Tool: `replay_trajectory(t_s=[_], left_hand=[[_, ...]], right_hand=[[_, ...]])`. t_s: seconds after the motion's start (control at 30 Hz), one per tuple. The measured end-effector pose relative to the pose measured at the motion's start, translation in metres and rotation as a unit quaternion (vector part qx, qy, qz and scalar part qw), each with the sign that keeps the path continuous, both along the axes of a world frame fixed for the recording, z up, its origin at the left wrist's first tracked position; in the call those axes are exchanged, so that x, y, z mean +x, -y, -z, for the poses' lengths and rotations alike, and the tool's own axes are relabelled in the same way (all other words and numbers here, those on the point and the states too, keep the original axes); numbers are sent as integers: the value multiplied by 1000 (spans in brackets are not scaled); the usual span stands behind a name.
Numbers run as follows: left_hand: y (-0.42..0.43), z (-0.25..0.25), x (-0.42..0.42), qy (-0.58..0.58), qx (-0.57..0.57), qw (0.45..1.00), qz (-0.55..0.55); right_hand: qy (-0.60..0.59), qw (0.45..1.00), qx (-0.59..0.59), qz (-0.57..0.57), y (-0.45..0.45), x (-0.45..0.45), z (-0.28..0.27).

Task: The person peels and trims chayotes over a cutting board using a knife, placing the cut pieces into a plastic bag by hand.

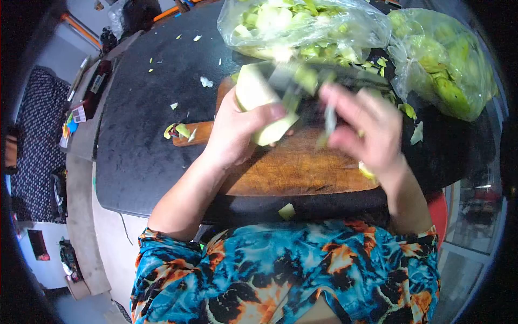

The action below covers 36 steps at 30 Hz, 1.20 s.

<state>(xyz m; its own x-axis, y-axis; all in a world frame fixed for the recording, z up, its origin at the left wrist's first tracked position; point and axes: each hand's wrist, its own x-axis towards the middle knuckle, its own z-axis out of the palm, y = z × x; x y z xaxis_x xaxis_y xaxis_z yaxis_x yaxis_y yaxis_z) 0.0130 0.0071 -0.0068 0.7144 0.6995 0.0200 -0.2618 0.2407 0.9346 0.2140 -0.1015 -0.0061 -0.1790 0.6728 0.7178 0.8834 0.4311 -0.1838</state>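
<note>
My left hand (232,127) is closed around a pale green, peeled-looking vegetable chunk (253,92) with flat cut faces, tilted above the wooden cutting board (302,170). To its right, my right hand (367,124) is smeared by motion. Its fingers curl about a thin, bluish-grey tool (330,119) whose kind I cannot make out. Blurred green strips hang between the two hands. Beyond them lies a dark, unclear shape, partly hidden. Yellow-green peel (367,171) rests at the board's right edge, below my right wrist.
A clear plastic bag (302,27) of pale green pieces lies at the table's far side. Another full bag (448,65) sits at the far right. Peel scraps (183,131) lie by the board's handle (197,133) and about the black table (140,151). One scrap (287,211) is near the front edge.
</note>
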Motion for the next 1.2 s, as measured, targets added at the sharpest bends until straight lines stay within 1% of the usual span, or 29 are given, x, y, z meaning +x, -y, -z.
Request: replay_trajectory(t_s=[0.03, 0.1, 0.17, 0.27, 0.37, 0.4, 0.43, 0.47, 0.5, 0.53, 0.57, 0.63, 0.7, 0.73, 0.77, 0.8, 0.83, 0.9, 0.93, 0.97, 1.0, 1.03, 1.1, 1.13, 1.17, 1.2], left_hand=[[4, -3, 0, 7, -10, 1000, 17], [8, -6, -1, 7, -5, 1000, 21], [2, -4, 0, -11, 15, 1000, 7], [-2, -3, 0, -27, 29, 999, -16], [-8, 2, 0, -20, 51, 998, -4], [-10, 5, 0, -14, 60, 998, 6], [-11, 8, -1, -13, 69, 997, -11], [-14, 10, -1, 25, 26, 999, 17], [-18, 13, 0, 64, -18, 997, 45], [-23, 18, 1, 0, 34, 999, -3], [-21, 18, -1, -29, 86, 996, -16], [-15, 11, 2, -36, 91, 995, -5], [-11, 0, 1, 14, -13, 999, 27], [-9, -3, -1, 38, -65, 996, 42], [-8, -4, -2, 2, 14, 999, 33], [-7, -4, -3, -35, 92, 995, 20], [-7, -8, -5, -55, 75, 995, 22], [-7, -9, -6, -70, 116, 990, 32], [-7, -7, -5, -66, 130, 989, 30], [-7, -5, -5, -63, 143, 987, 26], [-7, -5, -4, -42, 111, 993, 21], [-9, -5, -4, -58, 116, 991, 24], [-14, -5, -5, -92, 126, 987, 32], [-14, -8, -6, -108, 121, 986, 46], [-16, -3, -3, -63, 145, 987, 41], [-17, -1, -2, -62, 152, 986, 38]], right_hand=[[-67, 996, 15, 51, -7, 7, 2], [-154, 987, 28, 44, -14, 30, 6], [-201, 979, 26, 35, -9, 29, 3], [-222, 975, 6, -23, 0, 18, 1], [-158, 985, 9, -75, 4, 8, -4], [-120, 989, 6, -92, 6, 7, -4], [-81, 991, 2, -109, 6, 7, -3], [-38, 990, 34, -132, 4, 5, -3], [-11, 990, 30, -136, 6, 3, -5], [-4, 989, 32, -145, 6, 0, -5], [2, 988, 34, -154, 6, -2, -5], [16, 989, 39, -143, 6, -4, -6], [36, 991, 31, -125, 7, -2, -8], [28, 994, 12, -101, 7, 1, -9], [5, 998, -18, -63, 7, 5, -10], [-34, 999, 2, -29, 1, 11, -4], [-72, 997, 22, 5, -8, 18, 4], [-158, 986, 39, 47, -13, 37, 10], [-169, 983, 38, 61, -8, 40, 7], [-173, 984, 32, 34, -4, 39, 5], [-179, 984, 26, 7, 1, 34, 2], [-185, 982, 18, -21, 4, 29, -1], [-97, 992, 47, -66, 2, 21, -4], [-63, 995, 21, -70, 6, 17, -7], [-29, 997, -5, -74, 10, 15, -11], [-5, 996, 1, -86, 8, 14, -12]])
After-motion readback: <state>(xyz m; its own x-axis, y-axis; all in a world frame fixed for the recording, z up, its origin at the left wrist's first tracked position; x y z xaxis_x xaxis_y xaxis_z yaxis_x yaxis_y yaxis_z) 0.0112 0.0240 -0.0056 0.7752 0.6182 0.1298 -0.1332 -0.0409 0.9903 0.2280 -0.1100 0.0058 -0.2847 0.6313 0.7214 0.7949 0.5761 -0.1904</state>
